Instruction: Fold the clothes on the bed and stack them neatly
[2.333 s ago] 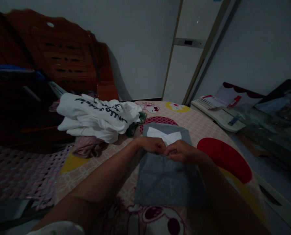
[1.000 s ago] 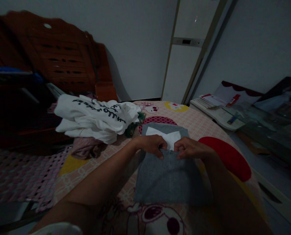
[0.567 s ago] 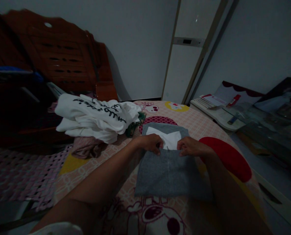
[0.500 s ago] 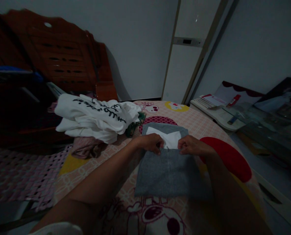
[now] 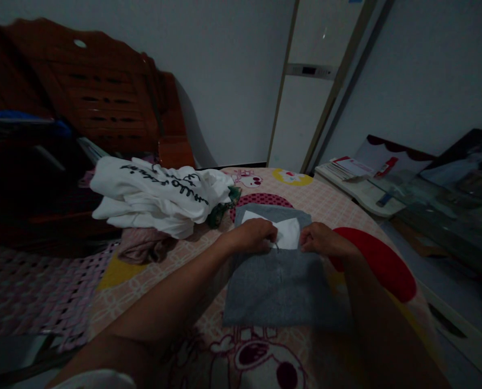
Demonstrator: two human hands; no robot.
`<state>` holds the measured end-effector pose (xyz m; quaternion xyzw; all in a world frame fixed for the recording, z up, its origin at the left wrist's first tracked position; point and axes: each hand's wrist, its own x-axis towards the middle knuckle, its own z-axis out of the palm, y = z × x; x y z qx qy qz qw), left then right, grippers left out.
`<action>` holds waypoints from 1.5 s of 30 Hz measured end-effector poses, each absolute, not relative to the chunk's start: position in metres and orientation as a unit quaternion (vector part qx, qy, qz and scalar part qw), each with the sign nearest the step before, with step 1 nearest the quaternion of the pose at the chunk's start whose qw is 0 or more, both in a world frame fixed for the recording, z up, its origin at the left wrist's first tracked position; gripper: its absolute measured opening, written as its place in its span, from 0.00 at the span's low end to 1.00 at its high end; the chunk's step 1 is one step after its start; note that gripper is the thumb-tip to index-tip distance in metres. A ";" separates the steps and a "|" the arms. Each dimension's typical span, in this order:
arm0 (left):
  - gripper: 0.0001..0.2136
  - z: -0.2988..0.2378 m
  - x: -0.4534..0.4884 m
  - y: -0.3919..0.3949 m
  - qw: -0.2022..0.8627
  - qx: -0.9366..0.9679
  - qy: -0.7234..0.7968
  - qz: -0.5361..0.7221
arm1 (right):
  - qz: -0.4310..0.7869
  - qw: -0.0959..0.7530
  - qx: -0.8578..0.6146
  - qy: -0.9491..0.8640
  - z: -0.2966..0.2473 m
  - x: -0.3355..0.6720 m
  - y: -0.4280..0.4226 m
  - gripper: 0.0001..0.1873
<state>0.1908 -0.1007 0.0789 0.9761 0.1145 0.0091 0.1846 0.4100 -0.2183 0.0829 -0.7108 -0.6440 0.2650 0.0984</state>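
A grey knitted garment [image 5: 279, 281] with a white collar [image 5: 285, 231] lies flat on a patterned bed sheet [image 5: 346, 216] in front of me. My left hand [image 5: 255, 236] pinches the garment's upper edge just left of the collar, fingers closed on the fabric. My right hand [image 5: 320, 239] grips the same edge on the right side of the collar, fingers curled. A small zipper pull or thread shows between the two hands.
A heap of white clothes with black lettering [image 5: 160, 194] lies to the left, over a pinkish cloth [image 5: 144, 243]. A dark wooden headboard [image 5: 99, 92] stands behind. Papers and a glass-topped surface [image 5: 387, 189] sit at the right, a white door [image 5: 306, 108] beyond.
My hands have moved apart and slightly up the grey garment, from touching at its middle to holding the neckline on either side of the white collar.
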 end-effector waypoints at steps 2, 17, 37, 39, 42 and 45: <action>0.10 0.080 0.196 -0.119 0.223 0.972 0.026 0.070 | 0.239 0.138 -0.711 -0.646 0.081 0.410 -0.216 0.02; 0.27 0.041 0.209 -0.186 0.209 0.966 -0.140 0.060 | 0.272 0.177 -0.704 -0.631 0.061 0.419 -0.211 0.08; 0.20 0.040 0.196 -0.060 0.278 0.855 0.336 0.281 | 0.287 0.625 -0.681 -0.252 0.023 0.456 -0.205 0.17; 0.19 0.030 0.187 -0.035 0.261 0.826 0.420 0.270 | 0.346 0.646 -0.641 -0.227 0.023 0.458 -0.206 0.15; 0.18 0.019 0.179 -0.017 0.247 0.815 0.462 0.249 | 0.403 0.658 -0.601 -0.210 0.023 0.461 -0.206 0.09; 0.17 0.014 0.180 -0.010 0.259 0.804 0.463 0.270 | 0.425 0.657 -0.583 -0.216 0.021 0.463 -0.204 0.06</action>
